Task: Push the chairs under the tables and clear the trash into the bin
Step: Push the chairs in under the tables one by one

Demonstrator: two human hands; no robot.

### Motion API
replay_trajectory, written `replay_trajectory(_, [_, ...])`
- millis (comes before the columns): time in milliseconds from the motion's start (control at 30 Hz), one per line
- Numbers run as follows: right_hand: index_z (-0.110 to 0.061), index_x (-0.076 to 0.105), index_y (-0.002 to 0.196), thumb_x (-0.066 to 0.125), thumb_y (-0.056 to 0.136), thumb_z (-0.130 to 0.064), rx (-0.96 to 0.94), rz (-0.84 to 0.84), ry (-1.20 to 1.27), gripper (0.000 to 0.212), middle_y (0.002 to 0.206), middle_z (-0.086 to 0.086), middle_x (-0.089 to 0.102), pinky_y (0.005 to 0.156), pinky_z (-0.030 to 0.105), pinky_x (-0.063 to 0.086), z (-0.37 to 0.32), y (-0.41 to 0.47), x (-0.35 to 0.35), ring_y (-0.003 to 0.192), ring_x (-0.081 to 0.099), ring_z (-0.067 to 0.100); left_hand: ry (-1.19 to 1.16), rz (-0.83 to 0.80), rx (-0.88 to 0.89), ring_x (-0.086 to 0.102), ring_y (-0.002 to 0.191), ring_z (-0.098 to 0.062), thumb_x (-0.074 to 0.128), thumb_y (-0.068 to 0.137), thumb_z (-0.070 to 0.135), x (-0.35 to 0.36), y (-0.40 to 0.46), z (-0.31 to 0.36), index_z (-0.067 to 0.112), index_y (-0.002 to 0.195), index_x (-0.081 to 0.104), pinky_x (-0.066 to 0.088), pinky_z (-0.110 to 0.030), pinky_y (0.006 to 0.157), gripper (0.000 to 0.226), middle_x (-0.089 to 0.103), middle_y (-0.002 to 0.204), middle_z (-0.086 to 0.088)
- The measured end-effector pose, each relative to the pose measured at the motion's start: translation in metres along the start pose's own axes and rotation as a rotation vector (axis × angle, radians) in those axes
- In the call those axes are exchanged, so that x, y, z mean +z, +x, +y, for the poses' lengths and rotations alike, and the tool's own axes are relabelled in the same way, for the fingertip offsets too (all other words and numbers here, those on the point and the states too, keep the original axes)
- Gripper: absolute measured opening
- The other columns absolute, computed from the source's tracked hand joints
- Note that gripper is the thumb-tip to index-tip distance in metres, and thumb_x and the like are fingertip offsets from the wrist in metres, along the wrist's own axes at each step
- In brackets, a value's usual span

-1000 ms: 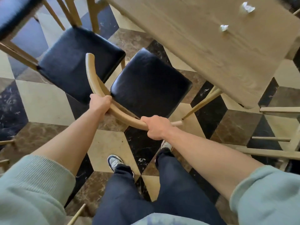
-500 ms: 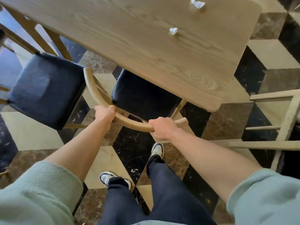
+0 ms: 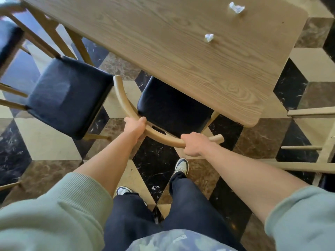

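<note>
Two hands on one chair (image 3: 174,107) here: the left hand (image 3: 135,126) is wrapped around the curved backrest (image 3: 125,104) mid-frame, the right hand (image 3: 194,144) is closed around the same rail a bit lower and to the right, near its end. Both fists look fully closed on the wood, nothing else in them. The seat is already partly tucked under the table (image 3: 163,42), with the near half of the black cushion showing at center.

Handling-wise, I'd guess it's a rigid wooden frame with a padded seat, moderately light, and it should slide rather than need lifting. The bent rail is smooth and rounded, so it's the natural place to hold; a wide two-handed grip like this should keep it from twisting as it goes in. Main risk I'd guess is a leg or the seat catching on the table's leg near the corner.

The floor (image 3: 54,142) is polished stone in a cream, brown and black cube pattern, probably slick, so legs should glide.

A second chair (image 3: 67,95) sits at left, not pushed in. Another pale frame (image 3: 311,113) pokes in at the right edge. Two paper wads, one (image 3: 209,37) mid-table and one (image 3: 236,7) at the top right, sit well apart. No bin in sight.
</note>
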State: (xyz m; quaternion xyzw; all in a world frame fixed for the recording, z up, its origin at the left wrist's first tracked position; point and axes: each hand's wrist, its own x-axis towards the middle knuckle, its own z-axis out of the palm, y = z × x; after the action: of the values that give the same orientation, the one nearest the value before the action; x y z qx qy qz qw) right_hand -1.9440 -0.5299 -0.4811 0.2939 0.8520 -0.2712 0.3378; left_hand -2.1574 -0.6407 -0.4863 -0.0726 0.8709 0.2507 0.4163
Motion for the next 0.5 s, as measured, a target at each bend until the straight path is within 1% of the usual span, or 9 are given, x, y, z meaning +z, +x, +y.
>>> replay_trajectory(67, [-0.027,0.051,0.117,0.069,0.079,-0.023,0.051,-0.109,0.084,0.042,0.101,0.001,0.06,0.084,0.041,0.057,-0.005,0.005,-0.01,0.088,0.062,0.019,0.053,-0.086,0.015,0.071,0.082,-0.025,0.055,0.096,0.057,-0.009,0.003,0.003,0.009,0.145,0.039,0.057,-0.034,0.056,0.07,0.067,0.11,-0.01])
replay_trajectory(133, [-0.028,0.043,0.136,0.073,0.075,-0.027,0.072,-0.167,0.136,0.068,0.116,0.002,0.059,0.088,0.043,0.056,-0.022,0.011,-0.019,0.099,0.062,0.021,0.061,-0.138,0.036,0.071,0.085,-0.027,0.052,0.093,0.065,-0.024,0.011,0.003,0.009,0.129,0.059,0.06,-0.041,0.078,0.066,0.069,0.098,-0.007])
replay_trajectory(167, [-0.031,0.034,0.144,0.075,0.073,-0.03,0.039,-0.151,0.14,0.082,0.127,0.002,0.056,0.092,0.044,0.054,-0.051,0.023,-0.026,0.108,0.06,0.023,0.044,-0.133,0.051,0.07,0.085,-0.027,0.05,0.093,0.068,-0.051,0.025,0.002,0.009,0.122,0.064,0.058,-0.043,0.083,0.067,0.069,0.094,-0.006])
replay_trajectory(233, [-0.034,0.018,0.153,0.076,0.075,-0.038,-0.057,-0.001,0.195,0.098,0.148,0.003,0.042,0.101,0.047,0.047,-0.079,0.035,-0.041,0.128,0.051,0.028,0.129,-0.093,0.132,0.067,0.089,-0.028,0.041,0.091,0.074,-0.078,0.04,0.007,0.005,0.119,0.064,0.051,-0.041,0.082,0.078,0.068,0.096,-0.005])
replay_trajectory(267, [-0.032,0.013,0.155,0.073,0.079,-0.042,-0.112,0.12,0.227,0.098,0.154,0.004,0.034,0.103,0.047,0.044,-0.104,0.05,-0.046,0.133,0.046,0.027,0.179,-0.057,0.177,0.065,0.095,-0.031,0.036,0.09,0.076,-0.105,0.054,0.006,0.003,0.122,0.063,0.048,-0.041,0.083,0.084,0.068,0.104,-0.008])
replay_trajectory(333, [-0.025,0.012,0.156,0.064,0.086,-0.045,-0.156,0.331,0.243,0.089,0.157,0.007,0.024,0.106,0.047,0.04,-0.184,0.095,-0.058,0.135,0.04,0.03,0.192,0.049,0.234,0.064,0.105,-0.037,0.035,0.088,0.074,-0.186,0.099,-0.004,0.001,0.124,0.061,0.05,-0.043,0.091,0.086,0.068,0.117,-0.015])
replay_trajectory(367, [-0.022,0.014,0.155,0.059,0.088,-0.047,-0.119,0.397,0.201,0.085,0.157,0.009,0.021,0.108,0.049,0.037,-0.226,0.115,-0.065,0.137,0.036,0.036,0.202,0.102,0.265,0.064,0.105,-0.037,0.036,0.088,0.071,-0.227,0.123,-0.011,0.003,0.123,0.062,0.05,-0.046,0.095,0.081,0.068,0.117,-0.017])
replay_trajectory(433, [-0.018,0.023,0.154,0.051,0.089,-0.049,0.063,0.481,0.078,0.078,0.161,0.014,0.018,0.115,0.057,0.023,-0.299,0.158,-0.077,0.143,0.022,0.046,0.244,0.219,0.382,0.066,0.101,-0.036,0.041,0.094,0.059,-0.306,0.172,-0.024,0.005,0.117,0.065,0.052,-0.047,0.095,0.063,0.07,0.112,-0.016])
replay_trajectory(500, [-0.013,0.035,0.149,0.053,0.09,-0.04,0.126,0.517,0.0,0.067,0.161,0.018,0.023,0.119,0.056,0.013,-0.374,0.204,-0.08,0.147,0.015,0.042,0.288,0.356,0.542,0.065,0.102,-0.038,0.052,0.096,0.04,-0.393,0.224,-0.028,0.006,0.115,0.066,0.054,-0.049,0.093,0.041,0.069,0.11,-0.018])
